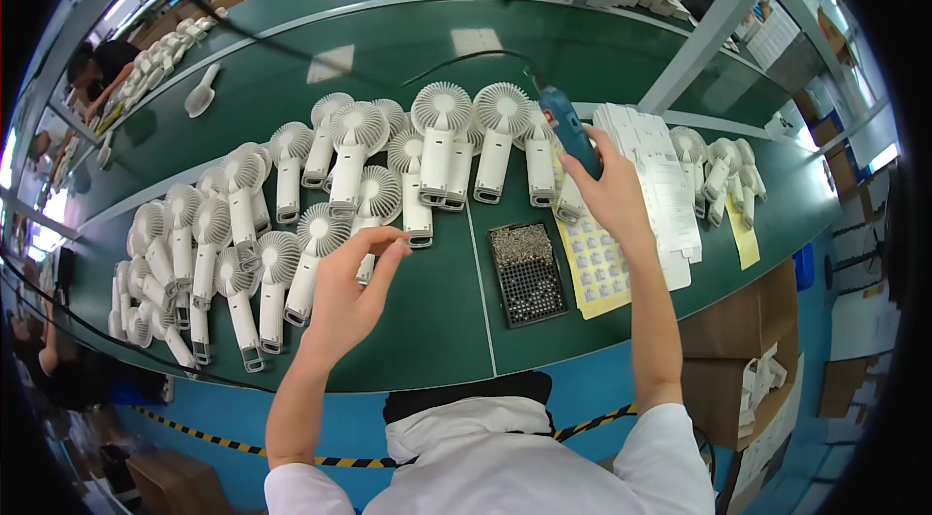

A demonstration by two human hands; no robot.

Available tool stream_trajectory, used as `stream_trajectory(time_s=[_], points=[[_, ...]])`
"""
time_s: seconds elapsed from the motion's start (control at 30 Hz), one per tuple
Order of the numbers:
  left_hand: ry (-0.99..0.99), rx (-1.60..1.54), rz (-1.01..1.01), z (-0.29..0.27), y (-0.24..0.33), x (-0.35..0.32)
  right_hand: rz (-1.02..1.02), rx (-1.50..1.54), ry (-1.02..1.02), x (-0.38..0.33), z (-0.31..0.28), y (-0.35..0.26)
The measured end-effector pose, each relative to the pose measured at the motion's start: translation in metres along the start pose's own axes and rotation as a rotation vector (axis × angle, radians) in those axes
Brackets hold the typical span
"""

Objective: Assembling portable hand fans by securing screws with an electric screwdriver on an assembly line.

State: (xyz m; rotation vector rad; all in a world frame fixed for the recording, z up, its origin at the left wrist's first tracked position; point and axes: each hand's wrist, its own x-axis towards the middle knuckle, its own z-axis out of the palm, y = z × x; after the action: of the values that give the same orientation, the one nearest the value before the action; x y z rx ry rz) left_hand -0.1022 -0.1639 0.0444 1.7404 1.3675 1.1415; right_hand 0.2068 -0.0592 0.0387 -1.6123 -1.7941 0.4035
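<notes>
My right hand (616, 185) is wrapped round a blue-green electric screwdriver (568, 130), held above the bench by the yellow sticker sheet (597, 267). A thin cable trails from the screwdriver's far end. My left hand (354, 301) is closed in a pinch, thumb and forefinger tips together; what they hold, if anything, is too small to make out. Its fingertips are beside the handle of a white handheld fan (417, 222); whether they touch cannot be told. Between my hands lies a black screw tray (526, 274) with many small screws and a perforated plate.
Many white handheld fans (233, 282) crowd the green bench (427, 350) at the left and middle. White sheets (670, 190) and more fans (723, 166) are at right. A metal post (714, 20) rises behind. Cardboard boxes (738, 360) stand below right. Other people work farther off.
</notes>
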Motion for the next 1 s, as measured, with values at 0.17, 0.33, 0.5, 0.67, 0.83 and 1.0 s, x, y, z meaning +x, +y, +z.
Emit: stream_trajectory(time_s=[0.17,0.33,0.5,0.67,0.83,1.0], points=[[0.079,0.196,0.067,0.007,-0.017,0.002,-0.314,-0.124,0.045,0.078,0.018,-0.012],[0.121,0.332,0.139,0.01,-0.03,0.009,-0.373,-0.183,-0.068,0.176,0.062,0.007],[0.179,0.492,0.1,-0.01,-0.043,0.021,-0.293,-0.169,-0.365,0.236,0.118,0.035],[0.34,0.729,0.064,-0.029,-0.073,0.067,-0.18,-0.236,-0.569,0.244,0.134,0.038],[0.121,0.846,-0.224,-0.035,-0.098,0.116,-0.239,-0.296,-0.229,0.216,0.107,0.034],[0.003,0.884,-0.365,-0.041,-0.094,0.114,-0.356,-0.13,0.146,0.106,0.068,-0.019]])
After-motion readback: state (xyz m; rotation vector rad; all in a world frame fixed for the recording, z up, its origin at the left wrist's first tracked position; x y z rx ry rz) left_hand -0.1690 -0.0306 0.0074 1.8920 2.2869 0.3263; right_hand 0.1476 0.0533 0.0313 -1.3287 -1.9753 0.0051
